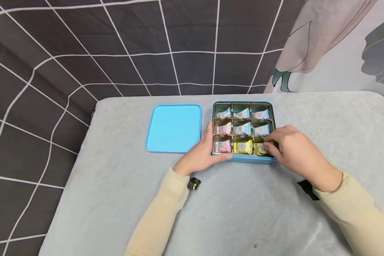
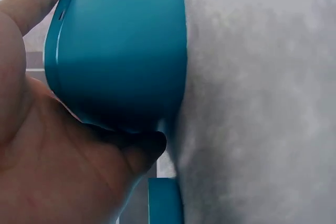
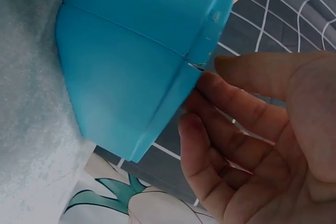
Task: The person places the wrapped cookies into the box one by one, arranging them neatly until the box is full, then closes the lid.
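A blue tin box [image 1: 251, 160] stands on the table with a gold divided tray inside. Each compartment shows a small wrapped candy: blue ones [image 1: 242, 128], pink ones [image 1: 223, 128] and yellow ones [image 1: 243, 147]. My left hand [image 1: 198, 153] grips the tin's near left corner, thumb along the front rim and fingers along the left side. Over the near right compartment, my right hand [image 1: 297, 153] has thumb and fingertips on a yellow candy [image 1: 260, 149], pinching it. In the right wrist view, curled fingers [image 3: 247, 103] reach past the tin's rim; the candy is hidden there.
A flat blue lid [image 1: 174, 128] lies left of the tin, close to my left hand. Grey cloth covers the table [image 1: 108, 177]. Behind its far edge hangs a dark gridded curtain [image 1: 192, 67], with a patterned cloth [image 1: 326, 53] at the right.
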Tool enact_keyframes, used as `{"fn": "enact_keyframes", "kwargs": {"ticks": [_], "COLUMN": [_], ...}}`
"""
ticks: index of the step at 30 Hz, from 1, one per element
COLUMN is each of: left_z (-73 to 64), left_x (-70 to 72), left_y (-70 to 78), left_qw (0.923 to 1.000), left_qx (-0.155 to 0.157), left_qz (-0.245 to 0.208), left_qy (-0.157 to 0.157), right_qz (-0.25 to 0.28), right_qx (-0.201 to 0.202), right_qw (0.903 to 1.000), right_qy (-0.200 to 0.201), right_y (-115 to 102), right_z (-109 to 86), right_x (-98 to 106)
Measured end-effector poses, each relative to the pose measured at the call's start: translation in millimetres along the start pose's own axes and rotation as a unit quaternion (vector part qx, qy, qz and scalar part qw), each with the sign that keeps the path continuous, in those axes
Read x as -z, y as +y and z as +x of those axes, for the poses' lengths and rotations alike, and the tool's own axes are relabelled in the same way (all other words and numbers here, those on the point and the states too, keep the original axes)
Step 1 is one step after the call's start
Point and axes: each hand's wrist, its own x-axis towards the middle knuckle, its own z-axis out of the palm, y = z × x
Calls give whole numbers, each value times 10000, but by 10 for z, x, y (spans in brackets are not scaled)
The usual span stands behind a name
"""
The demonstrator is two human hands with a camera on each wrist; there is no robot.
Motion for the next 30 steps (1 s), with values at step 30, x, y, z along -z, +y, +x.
{"fn": "enact_keyframes", "kwargs": {"ticks": [30], "left_z": [-267], "left_x": [476], "left_y": [-46], "left_qw": [9927], "left_qx": [-18], "left_qz": [878], "left_qy": [824], "right_qz": [738], "right_qx": [-650], "right_qw": [9948], "right_qy": [274], "right_y": [-671], "right_z": [260], "right_x": [-106]}}
